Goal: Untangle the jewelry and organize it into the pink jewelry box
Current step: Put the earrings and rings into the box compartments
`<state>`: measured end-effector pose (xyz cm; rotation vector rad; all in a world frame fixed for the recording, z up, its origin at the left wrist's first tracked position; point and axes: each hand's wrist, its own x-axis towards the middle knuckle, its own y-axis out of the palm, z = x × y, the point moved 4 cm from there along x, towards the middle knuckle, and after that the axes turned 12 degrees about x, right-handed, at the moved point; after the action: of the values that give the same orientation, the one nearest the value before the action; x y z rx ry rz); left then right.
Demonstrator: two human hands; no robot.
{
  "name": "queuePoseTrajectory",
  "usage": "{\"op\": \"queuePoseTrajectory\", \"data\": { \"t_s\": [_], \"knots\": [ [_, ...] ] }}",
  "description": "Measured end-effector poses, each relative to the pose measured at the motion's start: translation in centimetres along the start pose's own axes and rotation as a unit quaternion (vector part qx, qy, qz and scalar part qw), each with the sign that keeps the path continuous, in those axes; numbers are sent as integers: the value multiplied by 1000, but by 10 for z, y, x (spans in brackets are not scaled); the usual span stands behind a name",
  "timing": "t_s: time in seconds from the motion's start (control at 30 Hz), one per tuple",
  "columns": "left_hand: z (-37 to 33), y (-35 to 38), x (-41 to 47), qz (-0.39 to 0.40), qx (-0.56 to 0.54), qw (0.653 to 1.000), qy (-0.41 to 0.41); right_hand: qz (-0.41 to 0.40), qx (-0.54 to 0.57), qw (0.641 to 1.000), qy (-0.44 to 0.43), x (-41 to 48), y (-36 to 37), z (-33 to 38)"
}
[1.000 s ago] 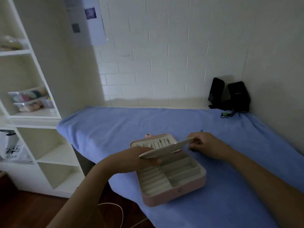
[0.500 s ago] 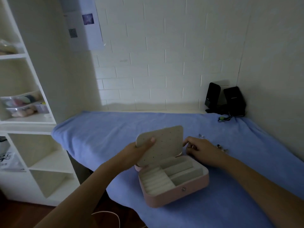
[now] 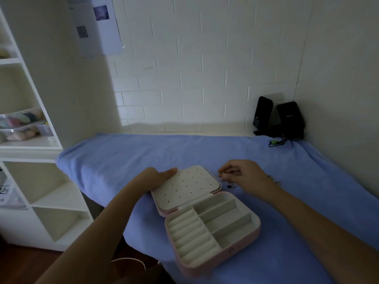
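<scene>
The pink jewelry box [image 3: 244, 243] lies open on the blue cloth [image 3: 133, 154], its cream ring rolls and compartments holding nothing. Its lid is folded back flat, and the cream earring panel [image 3: 188, 187] with rows of small holes lies down over it. My left hand [image 3: 155, 179] holds the panel's left edge, thumb on top. Just right of the lid, my right hand [image 3: 246, 175] hovers and pinches a small piece of jewelry [image 3: 224, 173] at its fingertips. More small jewelry pieces [image 3: 231, 185] lie on the cloth under that hand, and others [image 3: 276, 182] behind the wrist.
Two black speakers [image 3: 279, 119] stand in the back right corner, with a dark cable and green bit [image 3: 274, 142] in front of them. A white shelf unit [image 3: 30, 148] with clear bins stands to the left. A brick wall runs behind the table.
My left hand has swung the earring panel from upright down flat onto the lid. My right hand has lifted off the cloth with a small piece pinched.
</scene>
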<state>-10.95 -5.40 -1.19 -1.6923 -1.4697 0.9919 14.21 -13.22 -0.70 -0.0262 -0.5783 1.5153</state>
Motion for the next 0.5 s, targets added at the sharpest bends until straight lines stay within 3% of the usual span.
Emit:
{"op": "queuePoseTrajectory", "data": {
  "t_s": [0.07, 0.13, 0.23, 0.37, 0.5],
  "knots": [
    [-2, 1, -3, 52, -3, 999, -10, -2, -16, 1000, -4, -1, 1, 1],
    [-2, 3, -6, 124, -106, 986, -16, -1, -44, 999, -6, -2, 1, 2],
    [0, 8, -10, 212, -257, 942, -44, 0, -47, 999, -4, -3, 2, 1],
    [4, 12, -10, 244, -253, 934, -69, 3, -33, 999, 8, -6, 3, -2],
    [-2, 7, -6, 262, -216, 940, -41, -10, -29, 1000, 0, -7, 3, -1]
  ]
}}
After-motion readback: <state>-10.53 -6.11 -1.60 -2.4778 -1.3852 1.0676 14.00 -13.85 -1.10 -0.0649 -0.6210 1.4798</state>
